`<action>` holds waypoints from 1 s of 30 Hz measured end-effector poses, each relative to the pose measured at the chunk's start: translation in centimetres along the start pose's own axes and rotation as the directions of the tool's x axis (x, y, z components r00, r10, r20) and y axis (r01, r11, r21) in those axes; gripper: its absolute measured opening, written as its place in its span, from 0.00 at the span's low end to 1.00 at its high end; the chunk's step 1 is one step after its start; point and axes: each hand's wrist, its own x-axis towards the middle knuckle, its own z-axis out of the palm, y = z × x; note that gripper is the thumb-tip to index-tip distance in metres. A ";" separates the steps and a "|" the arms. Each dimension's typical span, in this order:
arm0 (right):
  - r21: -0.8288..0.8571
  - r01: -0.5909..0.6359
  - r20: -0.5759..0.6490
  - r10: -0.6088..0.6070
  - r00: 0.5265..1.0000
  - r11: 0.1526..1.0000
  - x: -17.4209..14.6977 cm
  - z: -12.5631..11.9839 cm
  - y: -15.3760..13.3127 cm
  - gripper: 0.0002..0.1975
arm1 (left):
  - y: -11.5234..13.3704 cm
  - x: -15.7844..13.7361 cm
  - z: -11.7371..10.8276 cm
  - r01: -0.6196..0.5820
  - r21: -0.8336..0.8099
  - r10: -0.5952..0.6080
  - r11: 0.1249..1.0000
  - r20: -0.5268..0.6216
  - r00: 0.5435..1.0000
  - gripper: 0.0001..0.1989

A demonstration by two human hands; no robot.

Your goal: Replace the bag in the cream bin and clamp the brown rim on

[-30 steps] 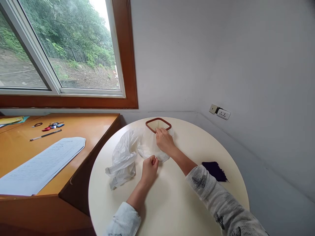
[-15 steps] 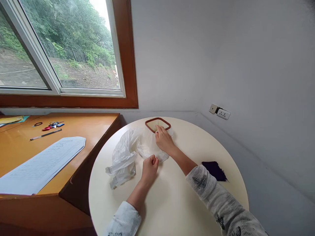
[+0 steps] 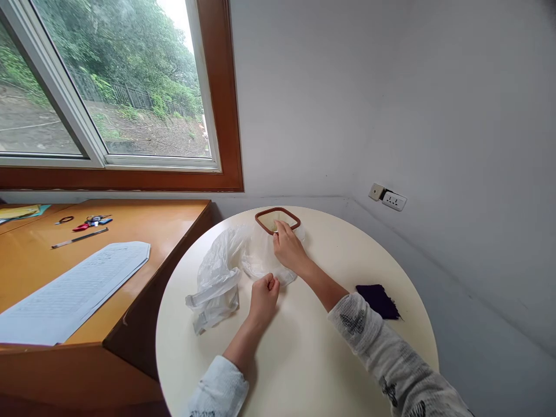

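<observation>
At the back of the round white table stands a rounded-square brown rim (image 3: 286, 210) with a pale inside; whatever lies below it is mostly hidden by clear plastic. My right hand (image 3: 289, 248) reaches to its near edge, fingertips over the rim and thumb at the near side, closed on it. Crumpled translucent plastic bag (image 3: 217, 272) spreads left of the rim and under its near side. My left hand (image 3: 264, 298) is a closed fist at the near edge of the plastic; what it holds, if anything, is hidden.
A dark purple cloth piece (image 3: 377, 301) with a frayed edge lies on the round table (image 3: 313, 359), right of my right forearm. The wooden desk (image 3: 174, 231) at left carries written papers (image 3: 82, 289), a pen (image 3: 80, 238) and keys (image 3: 94, 221). A wall socket (image 3: 394, 200) is at right.
</observation>
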 end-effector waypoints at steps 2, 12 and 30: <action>0.017 0.003 0.005 -0.003 1.000 1.000 0.0 0.0 -0.1 0.24 | 0.0 0.0 0.0 0.002 -0.003 -0.002 1.000 -0.001 1.000 0.15; 0.047 0.022 0.002 -0.022 1.000 0.999 -0.1 0.2 -0.4 0.24 | -0.1 0.1 0.0 0.012 -0.015 -0.012 1.000 0.004 1.000 0.15; 0.092 0.075 0.002 -0.075 0.997 0.993 -0.1 0.7 -1.2 0.24 | -0.2 0.1 0.1 0.018 -0.021 -0.018 1.000 -0.001 1.000 0.15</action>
